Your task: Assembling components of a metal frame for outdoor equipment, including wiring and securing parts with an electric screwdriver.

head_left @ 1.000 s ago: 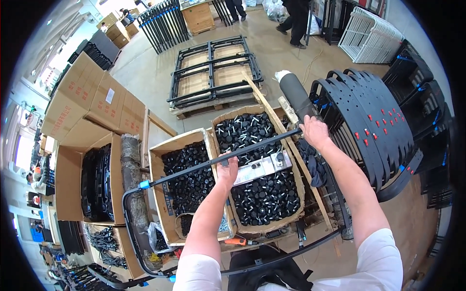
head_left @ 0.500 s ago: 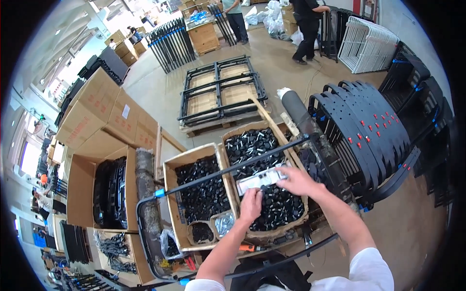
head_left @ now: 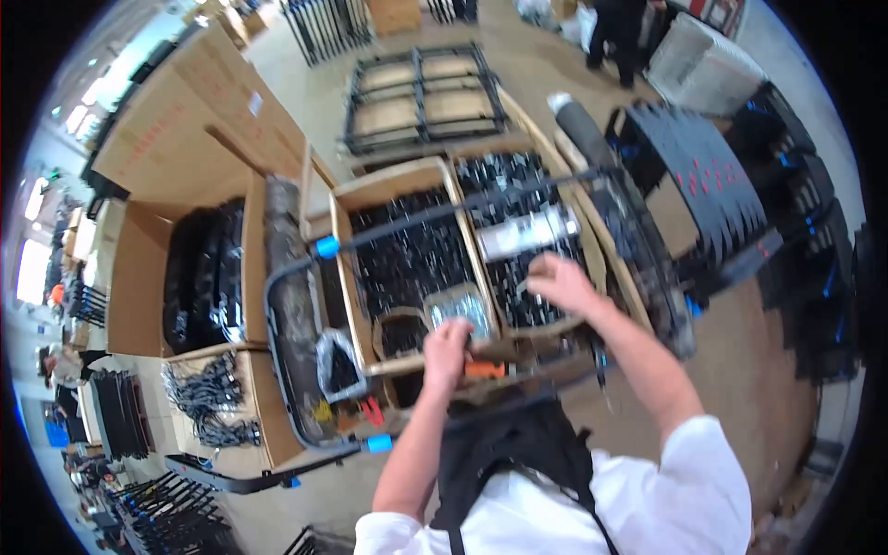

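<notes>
A black tubular frame [head_left: 398, 228] with blue bands lies across two wooden boxes of small parts. On its far rail sits a silver-white rectangular plate or housing [head_left: 527, 234], now touched by neither hand. My left hand [head_left: 447, 347] is closed at the near edge of a small compartment of silver hardware [head_left: 461, 310]; what its fingers hold, if anything, is hidden. My right hand [head_left: 562, 285] hovers above the right box's black parts [head_left: 527, 301], just nearer than the silver-white piece. Its fingers are curled together, slightly blurred, and their contents do not show.
The left box of black parts [head_left: 412, 254] also has a compartment of dark bits [head_left: 402, 335]. An orange-handled tool [head_left: 486, 369] and red-handled pliers [head_left: 372, 412] lie near the front. Cartons [head_left: 134, 305] stand left; a dark padded roll [head_left: 638, 250] and curved black panels [head_left: 698, 176] stand right.
Both hands have come away from the silver-white piece: my left towards the silver hardware, my right nearer to me over the black parts. The view has tilted down towards my body.
</notes>
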Demonstrator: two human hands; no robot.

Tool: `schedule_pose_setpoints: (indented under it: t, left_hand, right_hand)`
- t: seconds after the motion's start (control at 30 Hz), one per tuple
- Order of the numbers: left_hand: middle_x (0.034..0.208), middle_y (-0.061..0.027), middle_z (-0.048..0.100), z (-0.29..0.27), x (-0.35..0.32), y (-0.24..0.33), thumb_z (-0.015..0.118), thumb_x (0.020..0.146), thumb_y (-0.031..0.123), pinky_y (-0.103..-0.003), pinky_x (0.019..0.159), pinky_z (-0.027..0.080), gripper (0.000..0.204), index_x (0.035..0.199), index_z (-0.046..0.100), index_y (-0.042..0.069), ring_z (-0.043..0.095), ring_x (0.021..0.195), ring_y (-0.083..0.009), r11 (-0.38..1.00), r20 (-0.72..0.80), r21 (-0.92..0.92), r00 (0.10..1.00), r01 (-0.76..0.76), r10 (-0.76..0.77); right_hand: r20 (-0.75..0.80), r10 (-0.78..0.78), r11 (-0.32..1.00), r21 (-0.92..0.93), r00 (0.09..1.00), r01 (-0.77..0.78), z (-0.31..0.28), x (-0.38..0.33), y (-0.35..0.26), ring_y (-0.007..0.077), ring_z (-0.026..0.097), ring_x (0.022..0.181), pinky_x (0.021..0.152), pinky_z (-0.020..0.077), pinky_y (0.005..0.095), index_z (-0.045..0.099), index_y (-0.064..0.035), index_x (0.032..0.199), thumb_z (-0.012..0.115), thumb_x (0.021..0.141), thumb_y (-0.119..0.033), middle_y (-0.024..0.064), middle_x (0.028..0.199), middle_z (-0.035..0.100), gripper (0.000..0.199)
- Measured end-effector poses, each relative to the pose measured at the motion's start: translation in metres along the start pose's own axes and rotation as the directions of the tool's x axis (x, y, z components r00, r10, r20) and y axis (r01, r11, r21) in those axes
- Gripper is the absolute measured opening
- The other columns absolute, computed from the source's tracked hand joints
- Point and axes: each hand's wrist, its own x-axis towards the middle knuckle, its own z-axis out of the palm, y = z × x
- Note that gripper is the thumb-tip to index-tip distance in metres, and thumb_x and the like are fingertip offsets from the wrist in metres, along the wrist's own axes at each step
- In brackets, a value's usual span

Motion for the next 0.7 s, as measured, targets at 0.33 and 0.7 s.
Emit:
schedule_pose_setpoints:
  t: [0.33,0.7]
  left_hand:
    - [0.111,-0.0096,0.079,-0.016,-0.078,-0.003,0.059,0.111,0.027,-0.033,0.074,0.059,0.034,0.134,0.065,0.002,0.075,0.087,-0.0150,0.973,0.463,0.231,0.879,0.004,-0.114]
    - [0.110,-0.0135,0.077,0.026,-0.104,-0.039,0.072,0.103,0.026,-0.037,0.085,0.057,0.036,0.134,0.068,0.010,0.075,0.092,-0.0262,0.924,0.490,0.309,0.870,-0.226,0.049]
  right_hand:
    - [-0.041,0.300,0.951,0.090,0.953,-0.296,0.020,-0.061,-0.019,0.0149,0.071,0.091,0.082,0.0597,0.0329,0.065,0.0041,0.126,0.078,0.097,-0.020,0.0105,0.107,0.074,0.040]
    - [-0.066,0.177,0.970,0.178,0.982,-0.163,-0.016,-0.073,0.009,0.0148,0.070,0.088,0.080,0.0597,0.0323,0.065,0.0045,0.125,0.078,0.098,-0.018,0.0103,0.105,0.072,0.037]
